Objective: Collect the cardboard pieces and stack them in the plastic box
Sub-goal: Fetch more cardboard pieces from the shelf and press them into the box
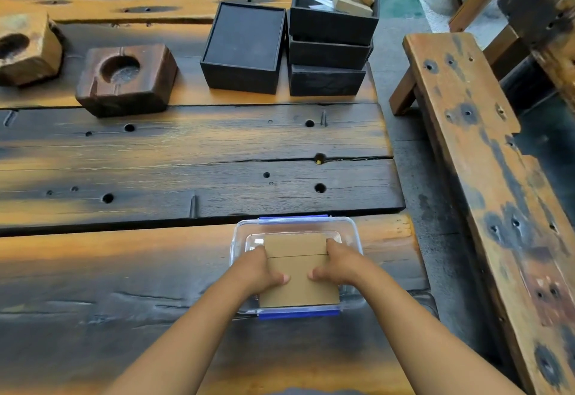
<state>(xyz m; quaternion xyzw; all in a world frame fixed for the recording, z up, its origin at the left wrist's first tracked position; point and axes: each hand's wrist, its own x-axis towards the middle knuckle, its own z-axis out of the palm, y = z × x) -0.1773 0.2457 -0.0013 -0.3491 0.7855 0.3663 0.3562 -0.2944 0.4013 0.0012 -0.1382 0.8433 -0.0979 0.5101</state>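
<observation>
Soft even daylight, wide-angle edge distortion

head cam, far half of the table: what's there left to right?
Pale wooden block with a hole → dark wooden block with a round recess → open black box → stack of black boxes, the top one holding cardboard pieces.

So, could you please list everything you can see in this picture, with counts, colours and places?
plastic box: 1, clear with blue clips, table's near edge
cardboard pieces: at least 2, brown, held in the plastic box
black boxes: 4, one open alone, three stacked beside it, far side
wooden blocks: 2, brown, each with a round hollow, far left
table: 1, dark and orange planks
bench: 1, weathered wood, right
left hand: 1, on the cardboard's left edge
right hand: 1, on its right edge
</observation>
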